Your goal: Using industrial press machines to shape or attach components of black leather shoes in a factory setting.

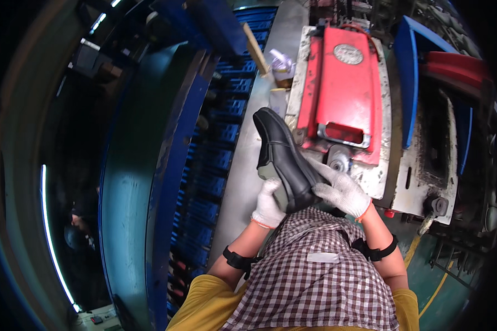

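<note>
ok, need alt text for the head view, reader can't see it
A white-gloved left hand grips a black shoe while the gloved right hand touches its side, in front of a checked apron. A red-covered machine stands to the right; a metal counter and blue racking run along the left.

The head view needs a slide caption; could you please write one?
Gloved hands hold a black shoe with a grey-green sole beside a red machine.
</note>
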`<state>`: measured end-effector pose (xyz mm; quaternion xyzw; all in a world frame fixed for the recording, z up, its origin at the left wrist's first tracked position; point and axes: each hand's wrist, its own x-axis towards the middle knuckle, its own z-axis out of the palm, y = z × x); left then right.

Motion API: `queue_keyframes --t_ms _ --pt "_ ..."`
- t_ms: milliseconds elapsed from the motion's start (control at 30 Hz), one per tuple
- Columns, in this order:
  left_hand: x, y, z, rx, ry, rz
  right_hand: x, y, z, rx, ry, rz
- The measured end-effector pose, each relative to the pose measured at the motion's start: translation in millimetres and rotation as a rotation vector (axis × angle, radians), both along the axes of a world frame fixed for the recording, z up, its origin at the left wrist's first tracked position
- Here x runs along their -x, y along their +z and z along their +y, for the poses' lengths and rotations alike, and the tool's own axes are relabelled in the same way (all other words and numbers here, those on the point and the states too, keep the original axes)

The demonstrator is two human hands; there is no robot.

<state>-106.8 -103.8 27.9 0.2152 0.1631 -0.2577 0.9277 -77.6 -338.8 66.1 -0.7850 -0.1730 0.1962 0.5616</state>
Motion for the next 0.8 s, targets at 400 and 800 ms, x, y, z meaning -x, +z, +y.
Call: queue_keyframes --t_ms 400,800 --pt "-15.1 -175.9 205.0 -0.727 0.462 0.49 9.8 -79.2 4.4 0.689 -0.462 -0.738" --pt "-181.6 -241.1 343.0 -0.906 0.553 0.37 3.9 -80.1 6.4 0.795 -0.5 -0.674"
